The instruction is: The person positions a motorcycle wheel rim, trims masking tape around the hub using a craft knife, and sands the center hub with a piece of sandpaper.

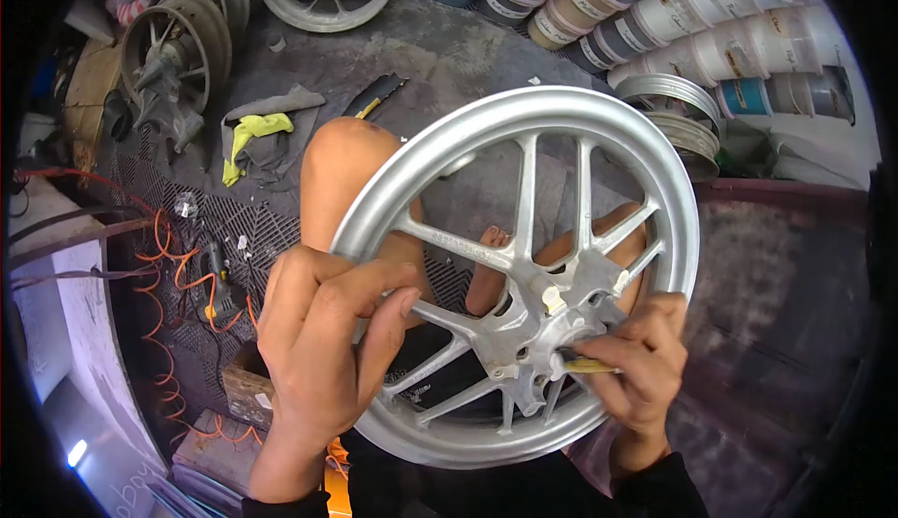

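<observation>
A silver spoked wheel rim [526,106] rests tilted over the person's lap. Near its left edge, my left hand [327,331] has thumb and index finger brought close together at a spoke; whether anything is between them is too small to tell. My right hand [641,364] pinches a small yellowish strip [591,365] against the hub [552,340]. Pieces of cream tape [555,301] stick to the hub's upper part.
Stacked labelled buckets [673,13] stand at the upper right, with more rims [678,111] below them. Other wheels [178,55] are at the upper left. A yellow-green cloth [253,134], a utility knife [374,97] and an orange coiled hose [159,331] lie on the floor.
</observation>
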`<action>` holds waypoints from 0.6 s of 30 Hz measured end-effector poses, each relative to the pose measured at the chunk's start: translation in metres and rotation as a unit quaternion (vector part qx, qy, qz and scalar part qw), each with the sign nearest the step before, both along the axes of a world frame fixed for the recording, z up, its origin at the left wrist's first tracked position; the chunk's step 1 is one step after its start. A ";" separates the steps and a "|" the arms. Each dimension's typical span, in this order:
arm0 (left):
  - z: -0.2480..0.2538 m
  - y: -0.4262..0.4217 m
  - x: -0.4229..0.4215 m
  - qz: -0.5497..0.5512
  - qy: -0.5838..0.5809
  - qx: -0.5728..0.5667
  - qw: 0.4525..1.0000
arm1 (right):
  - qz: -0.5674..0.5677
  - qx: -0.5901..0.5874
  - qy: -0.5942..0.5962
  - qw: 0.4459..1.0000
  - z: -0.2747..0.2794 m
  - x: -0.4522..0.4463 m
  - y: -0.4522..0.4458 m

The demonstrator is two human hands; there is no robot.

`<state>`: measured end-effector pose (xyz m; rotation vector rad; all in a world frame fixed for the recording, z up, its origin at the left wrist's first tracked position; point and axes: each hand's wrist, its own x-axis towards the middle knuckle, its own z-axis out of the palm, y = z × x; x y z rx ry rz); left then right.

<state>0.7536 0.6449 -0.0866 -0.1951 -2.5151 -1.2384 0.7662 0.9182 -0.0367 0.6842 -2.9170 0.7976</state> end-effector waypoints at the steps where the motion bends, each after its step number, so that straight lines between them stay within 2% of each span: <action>1: -0.001 0.000 0.002 0.001 -0.003 -0.002 1.000 | -0.021 -0.014 -0.006 1.000 0.001 0.001 0.003; 5: 0.000 0.003 0.001 0.005 0.000 -0.005 1.000 | 0.046 0.003 0.000 0.999 0.000 -0.003 -0.018; 9: 0.000 0.000 0.002 0.014 -0.004 -0.015 1.000 | -0.042 0.004 0.014 0.999 0.006 0.001 0.001; 10: 0.000 0.002 0.002 0.007 -0.005 -0.017 1.000 | -0.012 -0.027 0.012 0.999 0.007 0.002 -0.005; 13: 0.002 0.005 0.001 0.015 -0.004 -0.014 1.000 | 0.052 0.017 0.018 0.998 -0.002 -0.007 -0.014; 14: 0.002 0.003 0.000 0.011 -0.002 -0.018 1.000 | 0.012 -0.012 -0.015 1.000 -0.002 -0.005 -0.005; 17: 0.001 0.003 0.004 0.014 -0.007 -0.022 1.000 | -0.043 -0.015 0.014 0.999 0.005 -0.003 0.000; 18: 0.001 0.005 0.003 0.017 -0.009 -0.015 1.000 | -0.010 0.004 0.019 1.000 0.006 -0.004 -0.006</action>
